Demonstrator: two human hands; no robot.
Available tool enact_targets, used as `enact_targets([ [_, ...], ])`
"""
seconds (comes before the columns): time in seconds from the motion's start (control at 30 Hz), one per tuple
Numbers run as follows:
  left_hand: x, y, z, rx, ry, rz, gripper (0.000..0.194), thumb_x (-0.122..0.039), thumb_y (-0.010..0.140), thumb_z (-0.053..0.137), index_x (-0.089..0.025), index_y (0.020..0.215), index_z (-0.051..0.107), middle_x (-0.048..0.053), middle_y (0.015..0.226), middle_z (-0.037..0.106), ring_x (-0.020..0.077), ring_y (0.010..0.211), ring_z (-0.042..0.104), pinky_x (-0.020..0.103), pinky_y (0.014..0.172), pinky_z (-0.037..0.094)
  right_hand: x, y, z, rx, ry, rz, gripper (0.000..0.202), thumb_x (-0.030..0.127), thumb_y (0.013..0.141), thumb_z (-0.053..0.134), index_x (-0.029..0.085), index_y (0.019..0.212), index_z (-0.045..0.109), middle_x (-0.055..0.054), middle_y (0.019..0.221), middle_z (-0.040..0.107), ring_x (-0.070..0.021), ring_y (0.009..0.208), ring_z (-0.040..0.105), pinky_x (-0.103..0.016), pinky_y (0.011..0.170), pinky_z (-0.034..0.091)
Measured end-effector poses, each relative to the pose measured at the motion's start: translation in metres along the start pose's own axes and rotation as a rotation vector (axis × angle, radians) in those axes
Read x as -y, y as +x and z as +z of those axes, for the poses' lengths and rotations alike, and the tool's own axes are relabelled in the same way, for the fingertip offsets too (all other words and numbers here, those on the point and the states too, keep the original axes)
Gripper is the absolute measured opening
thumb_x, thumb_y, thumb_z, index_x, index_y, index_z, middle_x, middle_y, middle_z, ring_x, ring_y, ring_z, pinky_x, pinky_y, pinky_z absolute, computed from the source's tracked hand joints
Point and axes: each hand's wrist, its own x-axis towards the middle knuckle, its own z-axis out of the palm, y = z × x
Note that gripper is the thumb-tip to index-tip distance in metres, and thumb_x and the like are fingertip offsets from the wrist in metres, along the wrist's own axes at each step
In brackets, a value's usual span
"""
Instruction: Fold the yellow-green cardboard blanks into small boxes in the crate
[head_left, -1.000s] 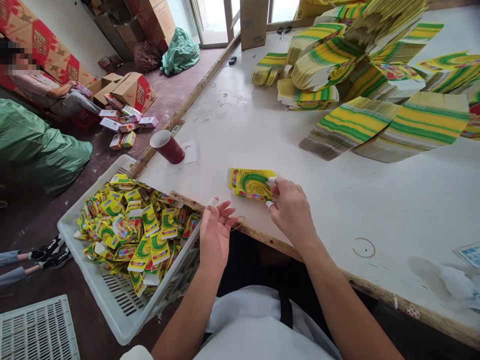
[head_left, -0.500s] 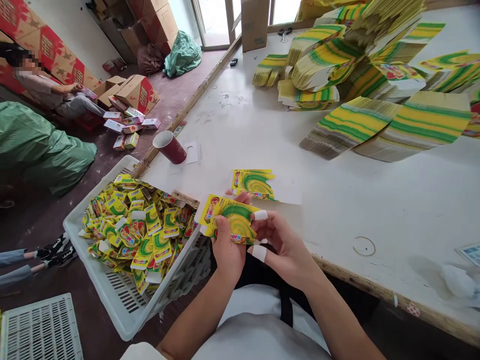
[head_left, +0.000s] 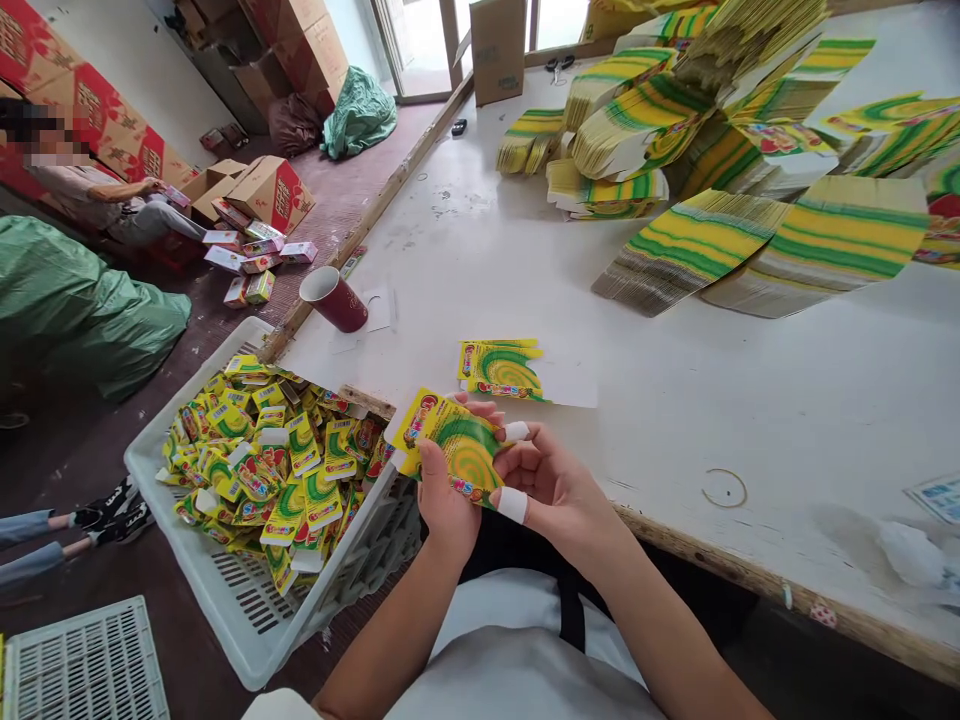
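Note:
A yellow and green printed carton (head_left: 459, 447) is held in front of me, over the table's front edge. My left hand (head_left: 447, 495) is closed on it, thumb on the printed face and fingers behind. White tape wraps the thumb and a fingertip of my right hand (head_left: 551, 490), which pinches the carton's right end. Just beyond lies another flat printed carton piece (head_left: 501, 368) on the white table (head_left: 652, 400). Left of my hands, a white plastic crate (head_left: 247, 650) holds a heap of small yellow cartons (head_left: 259, 470).
A maroon cup (head_left: 334, 300) stands near the table's left edge. Stacks of striped cartons (head_left: 697, 240) cover the far right. A rubber band (head_left: 725, 488) lies at right. Another person (head_left: 97, 190) sits at the far left near boxes. A second crate (head_left: 86, 665) is at lower left.
My right thumb and finger have closed onto the carton's right end, where they were slightly apart before. The whole view has shifted a little.

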Motion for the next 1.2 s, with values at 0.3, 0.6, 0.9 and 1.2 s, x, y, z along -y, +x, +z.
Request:
enact_targets([
  [0.3, 0.008, 0.001, -0.001, -0.067, 0.133, -0.022, 0.071, -0.080, 0.066, 0.066, -0.025, 0.111, 0.070, 0.009, 0.107, 0.073, 0.0309, 0.109, 0.067, 0.038, 0.086, 0.059, 0.006, -0.002, 0.000, -0.069, -0.275, -0.126, 0.055, 0.025, 0.079, 0.069, 0.027, 0.127, 0.044, 0.004, 0.081, 0.058, -0.0145, 0.072, 0.056, -0.029, 0.064, 0.047],
  [0.6, 0.000, 0.004, 0.007, -0.030, -0.195, -0.153, 0.045, -0.062, 0.069, 0.078, -0.022, 0.085, 0.064, -0.002, 0.074, 0.058, 0.0156, 0.073, 0.063, 0.030, 0.080, 0.055, -0.002, -0.012, 0.010, -0.020, -0.301, -0.141, 0.072, 0.022, 0.076, 0.066, 0.022, 0.141, 0.035, 0.003, 0.083, 0.056, -0.0157, 0.076, 0.055, -0.031, 0.071, 0.048],
  [0.9, 0.005, 0.002, -0.003, 0.006, -0.008, -0.040, 0.055, -0.064, 0.055, 0.086, -0.024, 0.087, 0.069, -0.001, 0.086, 0.068, 0.0156, 0.078, 0.063, 0.027, 0.075, 0.055, -0.006, -0.003, -0.008, -0.172, -0.282, -0.283, 0.023, 0.027, 0.079, 0.069, 0.024, 0.100, 0.062, 0.000, 0.084, 0.070, -0.0163, 0.075, 0.066, -0.028, 0.067, 0.055],
  [1.2, -0.023, 0.027, -0.033, 0.224, 0.219, 0.041, 0.060, -0.074, 0.068, 0.071, -0.025, 0.104, 0.075, 0.006, 0.101, 0.078, 0.0227, 0.093, 0.073, 0.033, 0.084, 0.057, 0.017, -0.008, -0.052, -0.339, -0.985, -0.799, 0.028, 0.003, 0.087, 0.057, 0.025, 0.091, 0.073, -0.001, 0.086, 0.076, -0.0174, 0.080, 0.064, -0.029, 0.071, 0.052],
])
